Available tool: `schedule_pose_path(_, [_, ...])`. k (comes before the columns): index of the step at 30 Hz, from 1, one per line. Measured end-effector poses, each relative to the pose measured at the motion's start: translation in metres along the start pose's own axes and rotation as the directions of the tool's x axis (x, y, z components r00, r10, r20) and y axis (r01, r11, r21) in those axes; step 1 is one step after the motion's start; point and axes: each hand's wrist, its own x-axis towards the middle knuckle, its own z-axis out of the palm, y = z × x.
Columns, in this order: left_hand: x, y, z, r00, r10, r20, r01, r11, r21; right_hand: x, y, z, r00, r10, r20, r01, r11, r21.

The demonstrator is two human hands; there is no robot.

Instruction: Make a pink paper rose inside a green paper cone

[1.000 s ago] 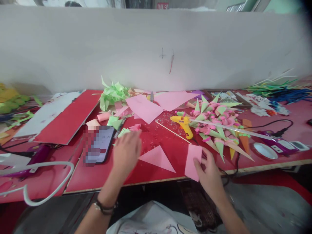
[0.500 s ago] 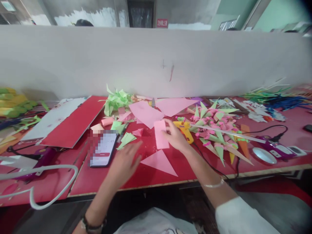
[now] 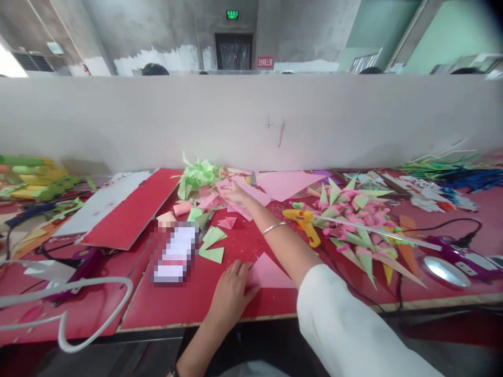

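The left hand lies on the tabletop, and its fingertips touch the left side of a pink paper piece. Its thumb stands apart from the other fingers, with some of the pink paper showing between them. This paper is just to the right of those fingers and lies flat, with its longest side that shows running left to right, about the same way as the near edge. The left hand is closer to it. The right hand is far past it, over a pink sheet and some pink scraps, and I can't tell if its fingers pinch anything. The right arm goes over the pink paper piece and hides its right end, so there is less room on that side. Red tabletop shows from the left fingers over to the phone on their left, and a thin red strip lies between the paper and the near edge. Green paper pieces sit a bit beyond the left fingers, to the left.
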Motion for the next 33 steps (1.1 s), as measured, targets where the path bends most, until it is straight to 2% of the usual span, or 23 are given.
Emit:
schedule_pose_path(3, [0.0,-0.001,0.0,1.0,0.002,0.018,0.0,0.996,-0.093,-0.006,-0.008,-0.012,0.995,0.014,0.094,-0.007,0.997,-0.073])
schedule_pose_path(6, [-0.001,-0.004,-0.004,0.999,-0.002,0.04,0.007,0.992,-0.127,-0.034,-0.019,-0.032,0.982,0.03,0.185,-0.004,0.991,-0.137])
schedule_pose_path(9, [-0.003,-0.006,-0.012,1.0,0.014,0.013,-0.013,0.998,-0.062,-0.084,-0.04,-0.055,0.953,-0.004,0.304,0.054,0.986,-0.156])
schedule_pose_path(11, [-0.005,-0.005,-0.018,0.997,0.051,-0.065,-0.047,0.997,0.064,-0.125,-0.054,-0.067,0.876,-0.11,0.47,0.238,0.945,-0.223])
schedule_pose_path(12, [-0.005,-0.004,-0.02,0.991,0.08,-0.109,-0.065,0.988,0.138,-0.145,-0.058,-0.07,0.854,-0.124,0.505,0.292,0.918,-0.269])
schedule_pose_path(15, [-0.007,0.003,-0.021,0.971,0.18,-0.158,-0.128,0.948,0.292,-0.193,-0.051,-0.068,0.852,-0.198,0.485,0.447,0.758,-0.475])
schedule_pose_path(18, [-0.009,0.012,-0.016,0.973,0.203,-0.109,-0.155,0.927,0.342,-0.219,-0.023,-0.054,0.808,-0.253,0.532,0.581,0.494,-0.647])
schedule_pose_path(20, [-0.012,0.017,-0.012,0.977,0.206,-0.064,-0.17,0.917,0.36,-0.226,-0.003,-0.047,0.805,-0.273,0.527,0.593,0.351,-0.725])
schedule_pose_path(22, [-0.015,0.019,-0.011,0.978,0.203,-0.038,-0.176,0.914,0.364,-0.231,0.011,-0.044,0.824,-0.273,0.496,0.563,0.295,-0.772])
schedule_pose_path(24, [-0.017,0.018,-0.014,0.981,0.191,-0.042,-0.164,0.921,0.352,-0.234,0.018,-0.047,0.852,-0.269,0.45,0.521,0.342,-0.782])
schedule_pose_path(26, [-0.017,0.013,-0.019,0.979,0.197,-0.046,-0.171,0.927,0.334,-0.238,0.02,-0.053,0.878,-0.271,0.394,0.477,0.468,-0.743])
schedule_pose_path(28, [-0.017,0.005,-0.025,0.966,0.259,-0.015,-0.242,0.92,0.309,-0.241,0.021,-0.062,0.897,-0.266,0.352,0.439,0.616,-0.654])
schedule_pose_path(30, [-0.016,-0.003,-0.03,0.931,0.359,0.063,-0.363,0.894,0.263,-0.244,0.023,-0.069,0.903,-0.258,0.343,0.413,0.74,-0.532])
schedule_pose_path(33, [-0.015,-0.008,-0.033,0.865,0.473,0.169,-0.498,0.851,0.166,-0.247,0.029,-0.077,0.899,-0.224,0.376,0.367,0.854,-0.368])
